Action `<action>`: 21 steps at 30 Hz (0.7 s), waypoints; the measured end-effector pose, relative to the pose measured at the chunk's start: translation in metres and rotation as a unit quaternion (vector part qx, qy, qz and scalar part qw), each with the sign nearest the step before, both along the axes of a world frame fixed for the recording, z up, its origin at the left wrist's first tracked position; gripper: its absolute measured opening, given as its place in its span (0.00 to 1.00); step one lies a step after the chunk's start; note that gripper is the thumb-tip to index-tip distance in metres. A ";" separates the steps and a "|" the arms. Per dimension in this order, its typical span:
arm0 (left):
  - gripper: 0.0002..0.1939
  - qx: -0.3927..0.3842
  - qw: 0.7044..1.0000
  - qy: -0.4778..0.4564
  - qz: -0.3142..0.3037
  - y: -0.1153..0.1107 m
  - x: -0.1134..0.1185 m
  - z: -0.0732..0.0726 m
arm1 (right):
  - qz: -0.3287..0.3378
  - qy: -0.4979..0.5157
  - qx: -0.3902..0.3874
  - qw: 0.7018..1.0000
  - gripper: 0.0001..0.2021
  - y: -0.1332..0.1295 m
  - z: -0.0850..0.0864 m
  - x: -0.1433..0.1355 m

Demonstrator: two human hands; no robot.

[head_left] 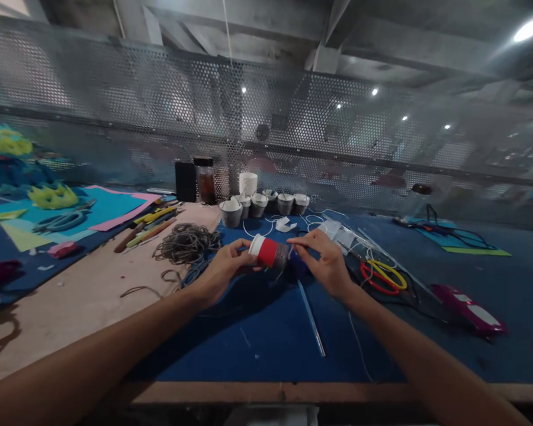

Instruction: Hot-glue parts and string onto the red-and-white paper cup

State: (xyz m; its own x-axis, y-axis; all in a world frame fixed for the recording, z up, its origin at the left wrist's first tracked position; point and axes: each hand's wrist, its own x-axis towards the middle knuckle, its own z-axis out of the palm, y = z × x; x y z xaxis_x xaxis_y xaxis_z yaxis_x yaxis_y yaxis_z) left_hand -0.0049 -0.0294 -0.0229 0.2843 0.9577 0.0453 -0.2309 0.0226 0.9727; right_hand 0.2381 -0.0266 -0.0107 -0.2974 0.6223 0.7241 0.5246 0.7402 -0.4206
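Note:
My left hand is wrapped around a small white paper cup, tilted on its side with its rim toward the left. A red band circles the cup's middle, and its base end looks dark grey. Thumb and fingertips of my right hand are pinched together at that base end; what they hold, if anything, is too small to make out. Just below, partly hidden, is a dark blue object. A clear glue stick extends from beside it toward the table's front edge.
A heap of grey cord lies left of my hands. Several grey-wrapped cups and a cup stack stand behind. Red and yellow-handled scissors and a purple tool lie right. Craft knives lie left.

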 end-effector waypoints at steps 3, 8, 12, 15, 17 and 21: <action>0.19 0.014 1.000 0.005 -0.012 0.001 -0.001 -0.005 | 0.001 0.009 0.018 1.000 0.12 -0.002 -0.002 0.001; 0.18 0.046 0.998 0.049 -0.006 0.001 -0.001 -0.006 | -0.003 -0.005 0.063 0.998 0.11 -0.007 0.000 -0.001; 0.18 0.066 0.996 0.061 0.000 0.002 0.005 0.000 | 0.000 -0.011 0.089 0.996 0.11 -0.010 0.002 -0.002; 0.19 0.081 0.995 0.063 0.009 0.002 0.009 0.001 | -0.004 -0.018 0.098 0.995 0.11 -0.011 0.002 -0.002; 0.20 0.095 0.993 0.064 0.013 0.003 0.010 -0.002 | -0.007 -0.023 0.098 0.995 0.11 -0.012 0.002 -0.002; 0.19 0.095 0.994 0.060 -0.003 0.001 0.010 -0.009 | -0.005 -0.016 0.099 0.995 0.11 -0.013 0.000 -0.003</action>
